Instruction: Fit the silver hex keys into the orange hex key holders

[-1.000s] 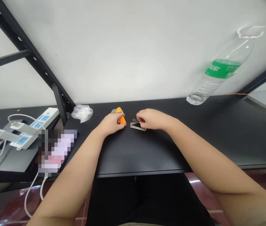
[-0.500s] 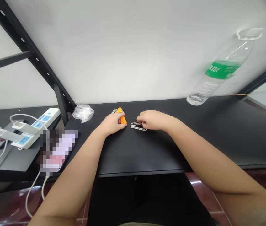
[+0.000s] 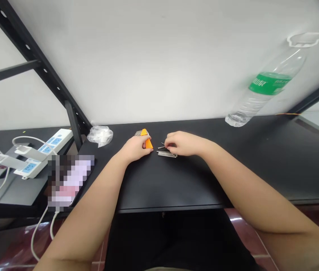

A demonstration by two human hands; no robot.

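My left hand (image 3: 138, 147) is closed around an orange hex key holder (image 3: 148, 143), resting low over the black table. Several thin metal shafts stick out of the holder's far left side. Just to the right, my right hand (image 3: 180, 143) has its fingertips pinched together at a thin metal hex key (image 3: 161, 147), partly hidden by the fingers. Below those fingertips, several silver hex keys (image 3: 167, 154) lie side by side on the table, their bent ends toward the right.
A crumpled clear plastic bag (image 3: 100, 136) lies at the back left. A large bottle with a green label (image 3: 269, 83) stands at the back right. On the left are a phone (image 3: 73, 180), a white power strip (image 3: 46, 152) with cables, and a black metal frame (image 3: 39, 64).
The loose hex keys, spread at an angle before, now lie close together in a row. My right hand's fingers have shifted slightly up and left. My left hand holds still.
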